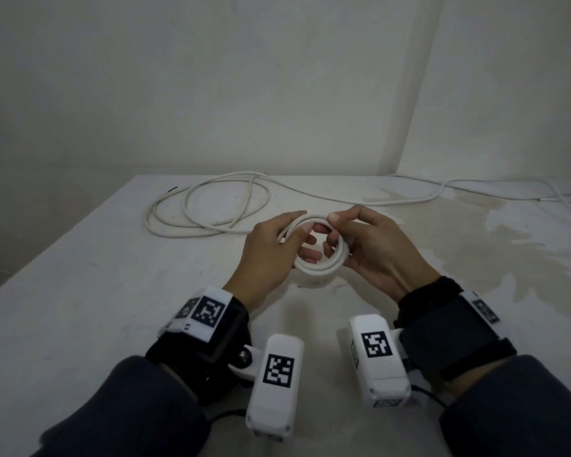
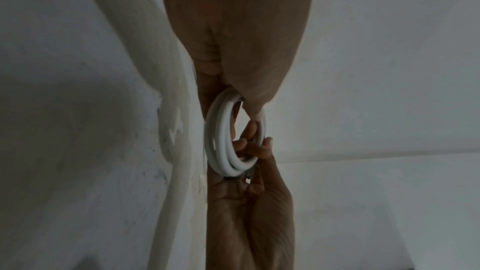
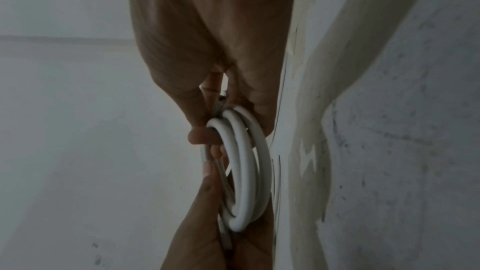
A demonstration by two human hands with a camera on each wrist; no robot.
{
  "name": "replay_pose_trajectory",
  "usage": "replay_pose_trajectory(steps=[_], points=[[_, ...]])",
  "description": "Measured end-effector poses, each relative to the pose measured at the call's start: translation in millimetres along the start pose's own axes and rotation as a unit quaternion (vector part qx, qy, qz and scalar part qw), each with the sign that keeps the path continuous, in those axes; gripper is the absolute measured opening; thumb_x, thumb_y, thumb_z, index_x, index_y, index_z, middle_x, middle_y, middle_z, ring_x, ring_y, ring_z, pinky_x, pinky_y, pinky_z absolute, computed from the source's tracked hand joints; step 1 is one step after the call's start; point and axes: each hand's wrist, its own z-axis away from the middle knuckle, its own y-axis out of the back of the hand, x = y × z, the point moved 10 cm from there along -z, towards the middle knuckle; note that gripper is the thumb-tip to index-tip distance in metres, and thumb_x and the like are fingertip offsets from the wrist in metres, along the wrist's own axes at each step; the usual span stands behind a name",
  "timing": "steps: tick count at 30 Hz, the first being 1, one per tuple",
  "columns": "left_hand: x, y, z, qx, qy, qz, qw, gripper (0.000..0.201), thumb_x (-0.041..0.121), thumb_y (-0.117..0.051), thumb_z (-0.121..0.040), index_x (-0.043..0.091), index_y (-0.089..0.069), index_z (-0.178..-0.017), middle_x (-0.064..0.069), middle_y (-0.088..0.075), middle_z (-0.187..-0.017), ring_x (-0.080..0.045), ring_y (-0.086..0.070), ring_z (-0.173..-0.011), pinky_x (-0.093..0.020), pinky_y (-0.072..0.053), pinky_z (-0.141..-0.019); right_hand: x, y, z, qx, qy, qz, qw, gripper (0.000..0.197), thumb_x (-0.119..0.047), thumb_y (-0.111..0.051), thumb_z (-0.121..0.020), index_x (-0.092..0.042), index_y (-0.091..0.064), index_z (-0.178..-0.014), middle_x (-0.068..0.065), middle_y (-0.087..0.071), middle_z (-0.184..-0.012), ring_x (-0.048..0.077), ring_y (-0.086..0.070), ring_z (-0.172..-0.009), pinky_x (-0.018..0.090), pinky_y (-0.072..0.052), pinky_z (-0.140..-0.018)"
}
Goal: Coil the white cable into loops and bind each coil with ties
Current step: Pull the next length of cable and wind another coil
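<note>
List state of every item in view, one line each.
small white coil: wound in a few tight loops, held off the table between both hands, no tie visible
left hand: grips the coil's left side
right hand: grips the coil's right side
loose white cable: lying in wide slack loops on the table, unbound

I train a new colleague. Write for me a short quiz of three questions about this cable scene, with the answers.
1. True or false: both hands hold the small coil.
2. Where does the loose white cable lie? A) under the wrists B) on the table, beyond the hands C) on the floor
3. Fill in: the left hand and right hand hold the coil ____ the table.

Key: 1 true; 2 B; 3 above
</note>
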Motion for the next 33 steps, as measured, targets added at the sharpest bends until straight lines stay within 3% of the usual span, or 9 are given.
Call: replay_pose_trajectory(steps=[4,7,12,16,19,25,28,31,33], points=[[7,-2,0,0.007,-0.032,-0.026,0.999,0.020,0.013,-0.048,-0.099,0.007,-0.066,-0.106,0.000,-0.060,-0.070,-0.008,-0.058,-0.053,-0.023,-0.051,-0.059,0,-1,2,0.003,0.012,0.030,0.999,0.010,-0.005,-0.066,-0.086,-0.004,-0.067,-0.076,0.020,-0.070,-0.079,0.015,-0.060,-0.055,0.029,-0.055,-0.061],[6,0,0,0.029,-0.032,-0.020,0.999,0.021,0.011,-0.046,-0.099,0.005,-0.066,-0.105,0.006,-0.057,-0.069,-0.002,-0.053,-0.049,-0.016,-0.045,-0.052,-3,-4,4,0.011,0.026,0.064,0.998,0.009,-0.009,-0.071,-0.082,-0.001,-0.067,-0.080,0.016,-0.069,-0.073,0.016,-0.063,-0.059,0.027,-0.056,-0.061],[3,4,-2,0.063,-0.034,-0.031,0.997,0.019,0.013,-0.050,-0.097,0.011,-0.068,-0.098,0.004,-0.066,-0.081,-0.003,-0.056,-0.063,-0.028,-0.051,-0.064,-11,-6,8,0.018,0.054,0.168,0.984,0.023,0.007,-0.079,-0.068,0.004,-0.064,-0.086,0.025,-0.070,-0.081,0.030,-0.067,-0.066,0.044,-0.061,-0.069],[4,2,-3,0.062,-0.034,-0.048,0.996,0.015,0.013,-0.054,-0.095,0.011,-0.068,-0.096,0.004,-0.065,-0.079,-0.008,-0.056,-0.064,-0.030,-0.050,-0.067,-25,2,5,0.076,0.121,0.323,0.935,0.017,0.004,-0.081,-0.064,-0.007,-0.070,-0.073,0.017,-0.071,-0.070,0.035,-0.070,-0.067,0.050,-0.060,-0.069],[2,3,-3,0.074,-0.021,-0.022,0.997,0.014,0.018,-0.060,-0.093,0.009,-0.070,-0.093,0.001,-0.066,-0.078,-0.009,-0.059,-0.065,-0.026,-0.052,-0.062,-29,0,2,0.076,0.140,0.386,0.909,0.020,0.000,-0.080,-0.063,-0.015,-0.068,-0.064,0.011,-0.071,-0.065,0.029,-0.071,-0.065,0.048,-0.059,-0.069],[-15,3,0,0.089,0.068,0.134,0.985,0.018,0.021,-0.061,-0.092,0.005,-0.060,-0.083,0.013,-0.048,-0.043,-0.003,-0.042,-0.037,-0.017,-0.037,-0.039,-25,-13,3,0.027,0.146,0.425,0.893,0.017,0.001,-0.076,-0.068,-0.010,-0.063,-0.070,0.013,-0.072,-0.067,0.026,-0.071,-0.064,0.046,-0.059,-0.068],[-12,-3,1,0.064,0.070,0.162,0.982,0.019,0.020,-0.057,-0.095,0.007,-0.053,-0.082,0.012,-0.041,-0.042,-0.003,-0.035,-0.037,-0.016,-0.030,-0.035,-28,-9,4,0.034,0.145,0.405,0.902,0.020,0.002,-0.079,-0.067,-0.010,-0.063,-0.070,0.014,-0.072,-0.068,0.025,-0.072,-0.064,0.044,-0.060,-0.065],[-10,-5,1,0.048,0.067,0.164,0.983,0.019,0.019,-0.055,-0.096,0.011,-0.050,-0.080,0.009,-0.037,-0.044,-0.004,-0.031,-0.037,-0.016,-0.027,-0.035,-23,-10,5,0.020,0.122,0.395,0.910,0.028,0.000,-0.086,-0.063,-0.011,-0.061,-0.071,0.012,-0.072,-0.069,0.017,-0.068,-0.056,0.032,-0.057,-0.052],[-13,-7,2,0.039,0.078,0.189,0.978,0.019,0.019,-0.053,-0.097,0.012,-0.048,-0.080,0.009,-0.034,-0.045,-0.004,-0.029,-0.038,-0.016,-0.027,-0.036,-25,-10,4,0.027,0.132,0.399,0.907,0.027,0.001,-0.086,-0.062,-0.010,-0.063,-0.071,0.011,-0.072,-0.067,0.019,-0.068,-0.055,0.033,-0.058,-0.053]])
